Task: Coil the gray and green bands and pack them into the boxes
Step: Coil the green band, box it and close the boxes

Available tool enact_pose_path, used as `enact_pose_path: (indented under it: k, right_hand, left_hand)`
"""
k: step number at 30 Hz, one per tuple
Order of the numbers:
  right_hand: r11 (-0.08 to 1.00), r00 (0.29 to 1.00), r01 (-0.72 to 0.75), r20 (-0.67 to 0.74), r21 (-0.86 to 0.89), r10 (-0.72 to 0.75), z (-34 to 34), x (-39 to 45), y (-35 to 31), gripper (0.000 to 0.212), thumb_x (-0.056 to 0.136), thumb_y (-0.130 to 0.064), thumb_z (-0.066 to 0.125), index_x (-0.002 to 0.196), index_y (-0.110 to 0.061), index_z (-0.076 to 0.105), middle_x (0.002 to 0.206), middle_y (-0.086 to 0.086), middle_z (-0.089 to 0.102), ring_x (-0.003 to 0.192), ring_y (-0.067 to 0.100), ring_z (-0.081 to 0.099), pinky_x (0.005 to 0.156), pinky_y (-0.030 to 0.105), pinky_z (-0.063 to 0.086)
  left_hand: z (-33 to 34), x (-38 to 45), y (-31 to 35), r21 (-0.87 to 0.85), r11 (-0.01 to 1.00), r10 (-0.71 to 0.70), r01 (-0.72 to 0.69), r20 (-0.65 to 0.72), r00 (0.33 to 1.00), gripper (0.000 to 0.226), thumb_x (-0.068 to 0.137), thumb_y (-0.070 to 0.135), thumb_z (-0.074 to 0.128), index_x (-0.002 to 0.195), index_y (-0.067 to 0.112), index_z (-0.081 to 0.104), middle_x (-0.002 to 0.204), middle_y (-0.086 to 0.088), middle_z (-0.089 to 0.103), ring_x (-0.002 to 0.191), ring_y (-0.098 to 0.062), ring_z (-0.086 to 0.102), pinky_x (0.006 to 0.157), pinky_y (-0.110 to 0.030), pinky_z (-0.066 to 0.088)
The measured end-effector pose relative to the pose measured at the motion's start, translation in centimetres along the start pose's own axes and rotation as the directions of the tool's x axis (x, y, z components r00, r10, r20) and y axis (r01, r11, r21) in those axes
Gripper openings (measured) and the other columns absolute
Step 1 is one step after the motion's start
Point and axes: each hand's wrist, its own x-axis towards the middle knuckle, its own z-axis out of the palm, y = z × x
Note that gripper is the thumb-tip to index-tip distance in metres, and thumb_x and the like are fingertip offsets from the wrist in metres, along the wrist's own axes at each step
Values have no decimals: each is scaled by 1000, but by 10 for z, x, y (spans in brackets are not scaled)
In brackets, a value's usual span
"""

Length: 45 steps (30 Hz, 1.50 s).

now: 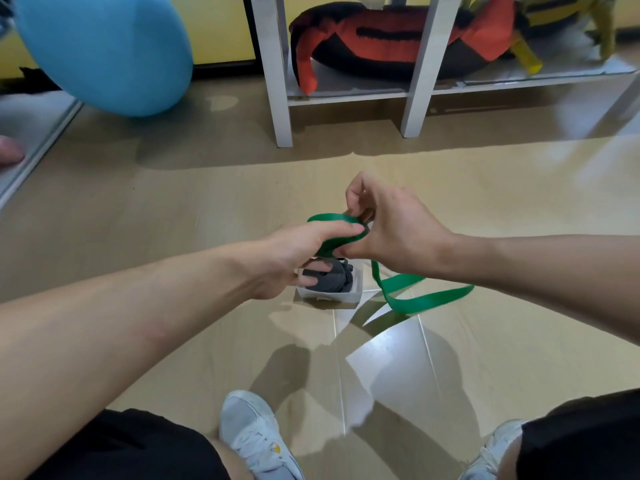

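The green band [408, 289] is a flat, glossy strip, looped at the top and trailing down to the floor [173, 202]. The left hand [298, 254] and right hand [391, 226] both pinch its loop above a white box [332, 296] holding the coiled gray band [332, 278].

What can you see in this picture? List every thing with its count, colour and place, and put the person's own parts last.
green band: one, green, partly looped in both hands, rest trailing to the floor
gray band: one, gray, bundled in the box
box: one, white, on the floor under the hands
ball: one, blue, upper left
shelf: one, white, behind
cushion: one, black and orange, on the shelf
shoes: two, white, bottom
left hand: one, holding the green band
right hand: one, pinching the green band
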Motion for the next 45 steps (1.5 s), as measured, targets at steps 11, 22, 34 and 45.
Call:
enact_pose_path:
  k: [11, 22, 34, 45]
  right_hand:
    - [990, 998, 19, -68, 142, -9, 1, 0, -6, 56, 67, -29, 93, 92, -21, 44, 86, -3, 70, 87, 14, 68, 82, 33, 55]
    - [985, 994, -78, -60, 152, 88, -12, -2, -11, 39, 66, -40, 93, 99, -30, 74, 85, -14, 77, 81, -1, 73, 79, 30, 62]
    - [992, 998, 49, -30, -119, -53, -2, -8, -18, 36, 68, -35, 80, 101, -21, 78, 88, -9, 78, 78, 4, 72, 80, 27, 59]
    - [987, 999, -12, 47, 158, 4, -19, -7, -7, 54, 62, -43, 93, 107, -27, 69, 97, -13, 78, 96, 4, 73, 93, 37, 58]
  left_hand:
    - [2, 8, -1, -152, 984, 78, -89, -76, 994, 51, 76, 51, 76, 116, 19, 71, 86, 0, 79, 87, -17, 79, 93, -34, 57]
    - [4, 1, 3, -293, 954, 68, -66, -3, 998, 44, 89, 50, 65, 122, 22, 67, 106, -10, 79, 99, -26, 77, 99, -37, 53]
    - [18, -5, 1, 66, 995, 92, -79, -216, 972, 55, 60, 53, 69, 102, 18, 72, 106, -5, 77, 104, -20, 71, 92, -42, 55]
    - [10, -5, 9, -109, 987, 116, -121, -54, 992, 35, 80, 42, 72, 109, 22, 74, 98, -8, 80, 99, -24, 76, 91, -32, 55]
